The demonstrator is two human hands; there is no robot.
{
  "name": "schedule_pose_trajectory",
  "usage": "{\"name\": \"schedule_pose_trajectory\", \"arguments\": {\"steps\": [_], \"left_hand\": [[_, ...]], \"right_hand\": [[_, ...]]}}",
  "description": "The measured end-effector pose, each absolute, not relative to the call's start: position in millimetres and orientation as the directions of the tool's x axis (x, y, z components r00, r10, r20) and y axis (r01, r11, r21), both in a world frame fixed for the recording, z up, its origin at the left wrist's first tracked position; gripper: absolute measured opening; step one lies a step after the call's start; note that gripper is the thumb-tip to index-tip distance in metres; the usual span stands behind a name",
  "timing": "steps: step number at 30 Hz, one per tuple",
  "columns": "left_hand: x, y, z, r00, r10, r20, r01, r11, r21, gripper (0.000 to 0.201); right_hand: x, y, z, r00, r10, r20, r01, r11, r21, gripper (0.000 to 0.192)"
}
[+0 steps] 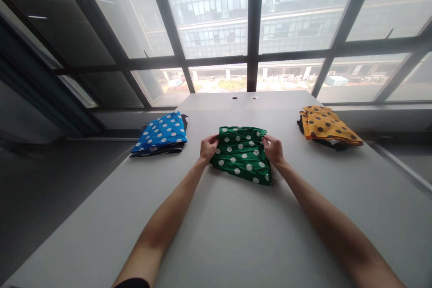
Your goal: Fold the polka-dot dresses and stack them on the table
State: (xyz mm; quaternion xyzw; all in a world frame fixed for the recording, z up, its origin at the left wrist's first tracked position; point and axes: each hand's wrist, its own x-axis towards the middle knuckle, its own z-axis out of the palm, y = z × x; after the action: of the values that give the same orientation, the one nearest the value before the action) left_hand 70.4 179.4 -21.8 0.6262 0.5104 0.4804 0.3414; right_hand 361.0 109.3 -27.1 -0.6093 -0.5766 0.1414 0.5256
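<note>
A green cloth with white polka dots [241, 153] lies folded in the middle of the white table [236, 234]. My left hand [209, 147] pinches its left edge near the far corner. On the opposite side, my right hand [273, 148] grips the upper right edge between thumb and fingers. The cloth looks slightly creased, and its near right corner points toward me. Something pale shows just beside that corner, too little of it to name.
Toward the left edge sits a folded blue cloth with white dots [162, 131], dark fabric under it. A folded yellow-orange cloth with black dots [329, 125] rests at the right, also over dark fabric. Large windows [216, 13] rise behind the table. A dark curtain [37, 76] hangs left.
</note>
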Motion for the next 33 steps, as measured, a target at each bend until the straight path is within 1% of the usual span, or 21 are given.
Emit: {"name": "schedule_pose_trajectory", "arguments": {"steps": [2,4,6,7,8,9,11,13,14,15,17,20,22,24,26,28,30,32,33], "left_hand": [[67.2,172.9,-10.9,0.011,0.971,0.239,0.237,-0.235,0.943,0.046],[61.6,163.6,-0.1,0.036,0.979,0.2,0.116,-0.203,0.972,0.056],[52.6,152.3,9.5,0.1,0.98,0.173,-0.009,-0.173,0.985,0.068],[46.7,146.0,13.7,0.139,0.975,0.173,-0.047,-0.168,0.985,0.073],[40.0,139.3,17.4,0.18,0.967,0.181,-0.059,-0.173,0.983,0.077],[32.6,131.9,20.6,0.223,0.957,0.188,-0.059,-0.179,0.982,0.081],[16.7,115.2,25.5,0.314,0.933,0.176,-0.035,-0.174,0.984,0.084],[1.4,95.9,28.3,0.417,0.9,0.127,0.011,-0.145,0.989,0.084],[-5.4,85.9,28.8,0.464,0.88,0.099,0.039,-0.132,0.991,0.084],[-11.5,75.9,28.6,0.504,0.86,0.078,0.067,-0.129,0.989,0.083],[-21.3,58.5,26.2,0.561,0.825,0.067,0.114,-0.157,0.981,0.077],[-28.9,43.4,19.5,0.637,0.768,0.069,0.151,-0.211,0.966,0.065],[-27.6,41.6,16.4,0.678,0.734,0.035,0.211,-0.24,0.948,0.058],[-19.7,43.7,16.9,0.649,0.76,0.031,0.312,-0.303,0.9,0.052],[-4.9,46.0,21.1,0.568,0.815,0.111,0.403,-0.393,0.827,0.044],[15.9,46.3,26.9,0.529,0.823,0.206,0.444,-0.476,0.759,0.038],[40.9,44.1,31.3,0.554,0.798,0.239,0.454,-0.53,0.717,0.041],[68.3,40.3,32.5,0.592,0.78,0.205,0.477,-0.544,0.69,0.054],[82.3,38.4,31.7,0.599,0.781,0.178,0.501,-0.538,0.678,0.062]], "right_hand": [[354.1,102.9,-9.6,0.298,0.838,0.457,0.537,0.248,-0.806,0.04],[345.4,90.6,9.3,0.279,0.835,0.475,0.509,0.29,-0.81,0.041],[335.1,70.1,27.2,0.215,0.826,0.521,0.486,0.372,-0.791,0.037],[329.8,56.6,34.8,0.156,0.813,0.56,0.49,0.429,-0.759,0.034],[324.4,41.4,40.9,0.076,0.79,0.608,0.506,0.495,-0.706,0.031],[319.3,25.1,45.2,-0.024,0.753,0.658,0.532,0.567,-0.629,0.029],[310.8,-8.6,47.0,-0.264,0.645,0.717,0.566,0.706,-0.426,0.028],[305.4,-39.3,39.7,-0.478,0.53,0.7,0.533,0.809,-0.248,0.027],[303.9,-52.4,33.4,-0.558,0.482,0.675,0.501,0.845,-0.189,0.027],[303.4,-63.8,26.3,-0.622,0.449,0.642,0.468,0.87,-0.156,0.027],[304.8,-81.4,11.8,-0.712,0.421,0.563,0.416,0.898,-0.145,0.025],[312.7,-97.7,-3.6,-0.793,0.405,0.455,0.335,0.914,-0.229,0.016],[320.4,-103.5,-9.1,-0.799,0.389,0.459,0.266,0.912,-0.311,0.013],[328.6,-105.0,-12.8,-0.738,0.414,0.533,0.248,0.901,-0.356,0.019],[336.5,-101.7,-16.7,-0.602,0.496,0.626,0.315,0.868,-0.384,0.024],[343.4,-93.9,-22.0,-0.418,0.601,0.681,0.413,0.793,-0.447,0.028],[349.2,-83.3,-29.0,-0.233,0.709,0.665,0.49,0.677,-0.55,0.03],[354.1,-72.5,-37.2,-0.103,0.795,0.597,0.552,0.545,-0.631,0.031],[356.1,-67.8,-41.3,-0.067,0.825,0.561,0.583,0.489,-0.649,0.03]]}}
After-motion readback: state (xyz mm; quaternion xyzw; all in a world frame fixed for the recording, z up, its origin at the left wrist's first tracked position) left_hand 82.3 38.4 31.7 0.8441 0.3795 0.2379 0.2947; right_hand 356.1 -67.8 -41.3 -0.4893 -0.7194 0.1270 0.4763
